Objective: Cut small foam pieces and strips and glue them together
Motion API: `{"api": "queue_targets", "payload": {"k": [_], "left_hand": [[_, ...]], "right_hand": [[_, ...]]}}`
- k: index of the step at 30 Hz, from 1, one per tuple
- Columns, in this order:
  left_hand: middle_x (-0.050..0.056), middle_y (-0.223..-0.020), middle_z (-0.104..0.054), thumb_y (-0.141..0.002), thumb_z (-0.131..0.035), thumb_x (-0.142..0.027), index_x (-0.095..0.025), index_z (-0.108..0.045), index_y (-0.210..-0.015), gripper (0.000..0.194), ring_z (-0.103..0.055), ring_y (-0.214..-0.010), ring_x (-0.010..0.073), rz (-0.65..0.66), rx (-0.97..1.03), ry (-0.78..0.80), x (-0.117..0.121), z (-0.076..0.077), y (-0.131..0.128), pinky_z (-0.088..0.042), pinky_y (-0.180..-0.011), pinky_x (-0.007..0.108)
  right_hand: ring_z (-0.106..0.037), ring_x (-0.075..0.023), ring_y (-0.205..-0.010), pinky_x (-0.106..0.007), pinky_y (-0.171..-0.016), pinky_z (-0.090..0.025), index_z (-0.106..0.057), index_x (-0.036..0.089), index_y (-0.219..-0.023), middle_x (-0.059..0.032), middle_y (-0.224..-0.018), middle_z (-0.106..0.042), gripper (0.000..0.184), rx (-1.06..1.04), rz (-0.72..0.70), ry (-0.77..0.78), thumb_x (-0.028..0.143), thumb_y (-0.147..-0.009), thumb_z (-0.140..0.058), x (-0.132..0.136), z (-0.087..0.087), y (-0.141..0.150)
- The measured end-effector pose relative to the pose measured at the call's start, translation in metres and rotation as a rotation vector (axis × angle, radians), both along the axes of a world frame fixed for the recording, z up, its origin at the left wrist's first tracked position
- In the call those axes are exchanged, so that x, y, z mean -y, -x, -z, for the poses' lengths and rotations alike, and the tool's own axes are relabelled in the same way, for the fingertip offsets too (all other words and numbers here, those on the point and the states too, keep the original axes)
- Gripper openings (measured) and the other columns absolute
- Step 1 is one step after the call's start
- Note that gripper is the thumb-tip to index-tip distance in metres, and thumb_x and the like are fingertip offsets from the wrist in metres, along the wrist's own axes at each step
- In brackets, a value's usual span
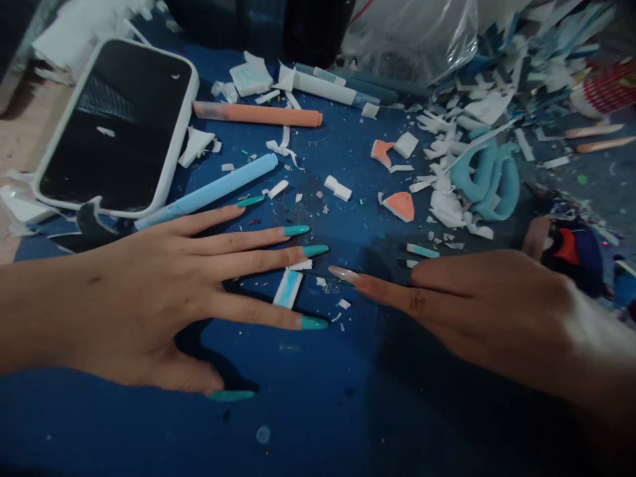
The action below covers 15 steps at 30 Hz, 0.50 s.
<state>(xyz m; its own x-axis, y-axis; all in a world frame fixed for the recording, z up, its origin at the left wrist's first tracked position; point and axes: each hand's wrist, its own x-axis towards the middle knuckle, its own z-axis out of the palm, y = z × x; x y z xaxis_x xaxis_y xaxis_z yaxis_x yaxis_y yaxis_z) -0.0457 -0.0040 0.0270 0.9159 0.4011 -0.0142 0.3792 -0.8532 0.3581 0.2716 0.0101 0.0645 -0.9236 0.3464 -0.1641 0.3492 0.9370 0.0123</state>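
My left hand [163,298] is spread flat, palm down, over the blue work surface, its long teal nails pointing right. Between its fingers shows a small white strip with a light blue face [288,289]. From the right comes my right hand [477,311], one finger with a pale nail reaching toward the left fingertips, the others curled under. A bit of green shows beneath that fingertip; whatever the curled fingers hold, if anything, is hidden. Small white and blue strips [423,251] lie by its knuckles. A light blue marker [213,189] lies just beyond my left fingers.
A white-cased phone [119,126] lies at upper left. An orange marker [258,114] and a white marker [325,87] lie at the back. Orange scraps [399,206], curled teal pieces [484,172] and many white offcuts are scattered rightward. Clear plastic [412,40] stands behind.
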Motion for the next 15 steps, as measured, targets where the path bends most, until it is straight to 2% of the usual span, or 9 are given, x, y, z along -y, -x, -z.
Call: {"api": "queue_targets", "payload": {"k": [3,5,7,9,13,15], "left_hand": [[-0.008,-0.157,-0.007,-0.082,-0.045,-0.066,-0.044,-0.024,-0.144,0.070,-0.027,-0.140,0.0306,0.028,0.000,-0.030,-0.001,-0.001,-0.001,0.009,-0.115,0.046],[-0.007,-0.157,-0.006,-0.082,-0.044,-0.067,-0.043,-0.025,-0.144,0.069,-0.027,-0.140,0.0297,0.042,0.016,-0.051,-0.001,0.000,0.000,0.009,-0.115,0.042],[-0.006,-0.157,-0.006,-0.081,-0.044,-0.067,-0.043,-0.025,-0.144,0.069,-0.027,-0.140,0.0290,0.031,0.012,-0.062,-0.001,0.001,0.001,0.008,-0.115,0.042],[-0.006,-0.157,-0.007,-0.081,-0.043,-0.068,-0.042,-0.026,-0.144,0.070,-0.026,-0.140,0.0293,0.030,0.007,-0.065,0.000,0.002,0.001,0.008,-0.115,0.044],[-0.010,-0.156,-0.012,-0.083,-0.036,-0.069,-0.041,-0.030,-0.143,0.066,-0.021,-0.141,0.0301,0.024,0.014,-0.057,0.002,0.002,-0.001,0.007,-0.115,0.046],[-0.009,-0.157,-0.011,-0.082,-0.037,-0.068,-0.040,-0.028,-0.143,0.068,-0.023,-0.141,0.0302,0.010,0.013,-0.052,0.002,0.002,-0.002,0.006,-0.115,0.046]], "right_hand": [[-0.039,-0.0105,-0.049,-0.026,-0.046,-0.026,-0.031,0.016,-0.144,0.0054,-0.060,-0.040,0.047,-0.050,-0.003,-0.040,0.011,-0.098,-0.027,0.004,0.005,0.007],[-0.039,-0.0100,-0.049,-0.026,-0.047,-0.028,-0.043,0.013,-0.136,0.0051,-0.059,-0.041,0.042,-0.133,0.014,-0.069,0.011,-0.096,-0.033,0.007,0.009,0.014],[-0.040,-0.0094,-0.050,-0.026,-0.048,-0.030,-0.048,0.013,-0.132,0.0048,-0.061,-0.044,0.039,-0.194,0.025,-0.085,0.010,-0.095,-0.037,0.009,0.011,0.019],[-0.039,-0.0094,-0.050,-0.026,-0.049,-0.029,-0.045,0.015,-0.135,0.0053,-0.061,-0.042,0.040,-0.181,0.031,-0.088,0.011,-0.096,-0.035,0.009,0.009,0.018],[-0.036,-0.0114,-0.053,-0.029,-0.048,-0.021,-0.026,0.021,-0.147,0.0041,-0.062,-0.039,0.048,-0.045,0.046,-0.105,0.014,-0.099,-0.024,0.008,-0.002,0.005],[-0.037,-0.0129,-0.055,-0.030,-0.050,-0.021,-0.019,0.024,-0.150,0.0028,-0.063,-0.039,0.052,-0.024,0.078,-0.111,0.013,-0.099,-0.015,0.010,-0.008,-0.001]]}}
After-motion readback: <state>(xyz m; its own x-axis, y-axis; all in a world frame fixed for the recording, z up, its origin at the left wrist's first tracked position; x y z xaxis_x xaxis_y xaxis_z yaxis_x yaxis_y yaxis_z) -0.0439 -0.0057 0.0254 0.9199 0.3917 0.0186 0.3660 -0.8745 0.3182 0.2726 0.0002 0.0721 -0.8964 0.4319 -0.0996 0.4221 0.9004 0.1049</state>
